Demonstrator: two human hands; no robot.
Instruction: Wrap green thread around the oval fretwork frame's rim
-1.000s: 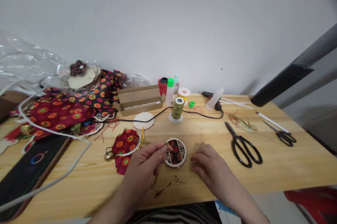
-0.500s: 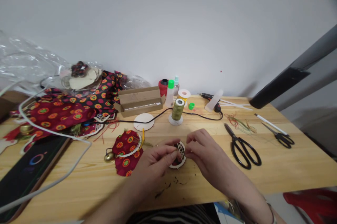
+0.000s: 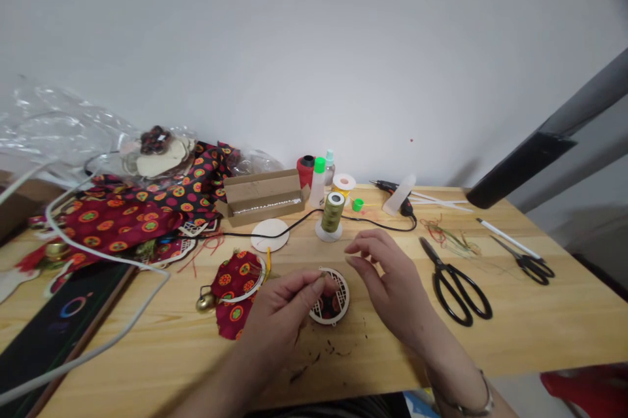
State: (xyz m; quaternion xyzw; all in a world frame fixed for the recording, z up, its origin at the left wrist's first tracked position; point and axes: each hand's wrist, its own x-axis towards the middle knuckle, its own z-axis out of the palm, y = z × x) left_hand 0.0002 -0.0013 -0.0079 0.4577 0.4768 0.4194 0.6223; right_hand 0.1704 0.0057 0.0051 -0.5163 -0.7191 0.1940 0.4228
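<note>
a pale wood table is running across the view, its grain showing brightest toward the right, and a gray wall is rising behind it. dark smudges are marking the wood near the front edge. a round frame with dark patterned cloth and white latticework is lying flat on the table, between the two hands. the person's left hand is reaching over its left side, thumb and forefinger pressing together; what they are pinching is too small to tell. the right hand is hovering just beyond the frame's right side, fingers curving and thumb close to the forefinger; whether a thread is running between them, one cannot tell.

left of the frame, a red cloth piece is lying beside a brass bell. a spool of green thread is standing farther back, near a cardboard box. large scissors are resting to the right. a phone is lying at the far left, below heaped patterned cloth, and a dark pole is slanting up at the right.
</note>
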